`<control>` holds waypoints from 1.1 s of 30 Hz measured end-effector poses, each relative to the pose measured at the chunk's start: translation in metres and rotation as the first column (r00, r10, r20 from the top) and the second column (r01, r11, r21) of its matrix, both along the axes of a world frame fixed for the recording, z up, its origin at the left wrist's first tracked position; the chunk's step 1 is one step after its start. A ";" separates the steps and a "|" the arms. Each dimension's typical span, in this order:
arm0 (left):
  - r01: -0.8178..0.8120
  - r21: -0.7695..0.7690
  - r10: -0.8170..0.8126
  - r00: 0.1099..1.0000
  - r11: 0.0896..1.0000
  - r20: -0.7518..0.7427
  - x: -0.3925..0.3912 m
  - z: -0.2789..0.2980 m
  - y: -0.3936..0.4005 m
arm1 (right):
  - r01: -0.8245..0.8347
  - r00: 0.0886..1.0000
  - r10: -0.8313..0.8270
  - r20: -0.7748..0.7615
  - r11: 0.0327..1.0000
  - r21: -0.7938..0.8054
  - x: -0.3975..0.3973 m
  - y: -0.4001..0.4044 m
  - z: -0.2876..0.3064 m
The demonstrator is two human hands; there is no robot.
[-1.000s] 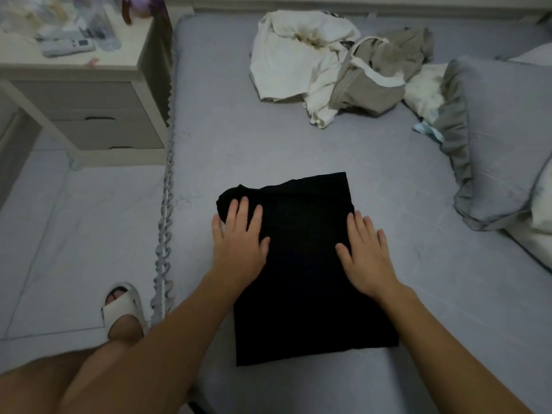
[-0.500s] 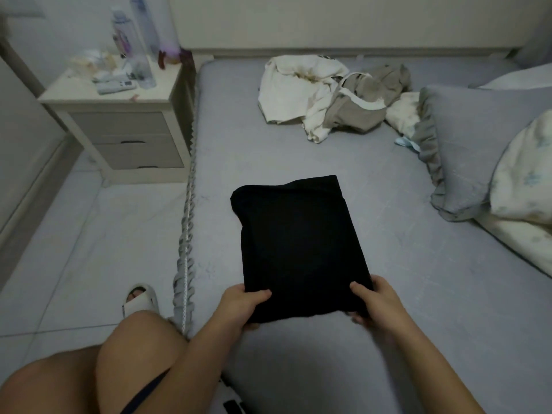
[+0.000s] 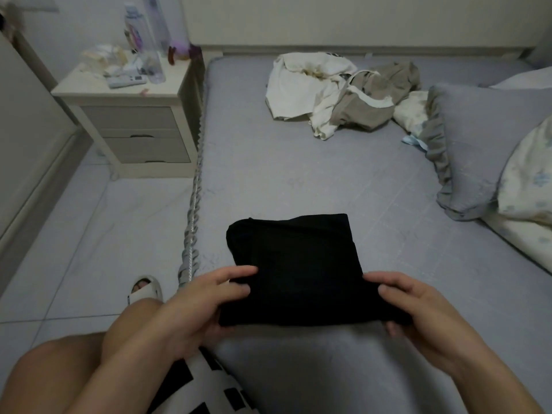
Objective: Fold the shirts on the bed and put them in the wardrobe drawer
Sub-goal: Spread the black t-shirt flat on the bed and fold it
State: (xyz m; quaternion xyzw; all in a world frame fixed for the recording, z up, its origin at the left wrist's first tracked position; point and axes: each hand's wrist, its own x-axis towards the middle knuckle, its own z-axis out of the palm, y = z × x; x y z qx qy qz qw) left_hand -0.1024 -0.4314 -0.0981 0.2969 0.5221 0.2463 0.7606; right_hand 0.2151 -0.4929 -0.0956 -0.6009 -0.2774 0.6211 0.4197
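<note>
Bed: grey quilted sheet on the bed (image 3: 298, 180), its left edge trimmed with a ruffle that runs beside the pale tiled floor (image 3: 74, 234)
Room: a cream nightstand (image 3: 131, 127) with two drawers stands at the bed's far left corner, with bottles and a remote control on top
Far edge of bed: a crumpled white shirt (image 3: 301, 82) and a beige shirt (image 3: 370, 100) lie in a heap, touching each other
Right edge of bed: a grey frilled pillow (image 3: 478, 138) and a floral pillow (image 3: 528, 174) beside it
Black shirt (image 3: 298, 264): folded into a rectangle near the bed's near left corner — its far part lies on the sheet
Left hand (image 3: 191, 306): grips the shirt's near left corner, thumb on top, fingers curled under
Right hand (image 3: 418, 312): grips the near right corner the same way — thumb over, fingers beneath
Floor: a foot in a white slipper (image 3: 146, 289) just beside the ruffle
</note>
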 end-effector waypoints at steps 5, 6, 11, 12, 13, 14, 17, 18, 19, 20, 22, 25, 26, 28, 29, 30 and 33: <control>-0.201 -0.183 0.223 0.969 0.962 0.109 0.018 -0.001 0.078 | 0.045 0.989 -0.069 -0.130 0.982 -0.184 0.008 0.091 0.003; -0.246 -0.200 0.268 0.959 0.948 0.090 0.022 -0.008 0.093 | 0.053 0.990 -0.080 -0.114 0.974 -0.221 0.006 0.111 -0.002; -0.073 0.216 0.191 0.777 0.974 -0.599 0.035 -0.069 0.109 | 0.031 0.743 0.061 0.666 0.992 -0.126 -0.015 0.150 -0.069; -0.003 0.282 0.199 0.717 0.959 -0.669 0.033 -0.079 0.107 | -0.003 0.633 0.076 0.770 0.995 -0.097 -0.019 0.145 -0.081; 0.042 0.316 0.201 0.691 0.948 -0.695 0.032 -0.087 0.105 | -0.026 0.551 0.066 0.832 0.998 -0.062 -0.022 0.138 -0.091; 0.058 0.332 0.204 0.686 0.942 -0.698 0.031 -0.093 0.104 | -0.034 0.505 0.038 0.862 0.999 -0.025 -0.022 0.131 -0.099; -0.031 0.382 0.306 0.660 0.924 -0.687 0.035 -0.105 0.101 | 0.020 0.546 -0.041 0.837 0.999 0.036 -0.019 0.117 -0.112; -0.095 0.398 0.358 0.657 0.912 -0.664 0.038 -0.108 0.098 | 0.046 0.576 -0.076 0.814 0.997 0.061 -0.019 0.113 -0.114; -0.164 0.402 0.398 0.684 0.901 -0.612 0.041 -0.110 0.096 | 0.056 0.594 -0.107 0.798 0.994 0.092 -0.021 0.109 -0.115; -0.208 0.389 0.409 0.725 0.897 -0.554 0.043 -0.113 0.093 | 0.038 0.578 -0.115 0.808 0.993 0.114 -0.026 0.106 -0.117; -0.168 0.355 0.346 0.775 0.920 -0.529 0.044 -0.121 0.091 | -0.052 0.441 -0.065 0.895 0.994 0.098 -0.036 0.101 -0.121; -0.174 0.319 0.333 0.757 0.932 -0.562 0.037 -0.122 0.096 | -0.064 0.402 -0.061 0.913 0.994 0.094 -0.034 0.106 -0.119; -0.213 0.305 0.355 0.750 0.928 -0.558 0.034 -0.121 0.097 | -0.040 0.447 -0.061 0.892 0.995 0.088 -0.030 0.110 -0.118; -0.286 0.255 0.381 0.759 0.924 -0.528 0.030 -0.118 0.097 | 0.006 0.561 -0.035 0.827 0.999 0.038 -0.022 0.113 -0.114; -0.319 0.193 0.373 0.791 0.928 -0.484 0.028 -0.116 0.095 | 0.025 0.628 -0.023 0.778 1.000 0.010 -0.019 0.113 -0.112; -0.341 0.103 0.352 0.840 0.935 -0.413 0.025 -0.114 0.093 | 0.033 0.688 -0.011 0.725 0.999 -0.016 -0.018 0.112 -0.111; -0.265 -0.177 0.234 0.956 0.948 -0.178 0.014 -0.106 0.081 | 0.034 0.837 0.020 0.546 0.996 -0.088 -0.018 0.109 -0.110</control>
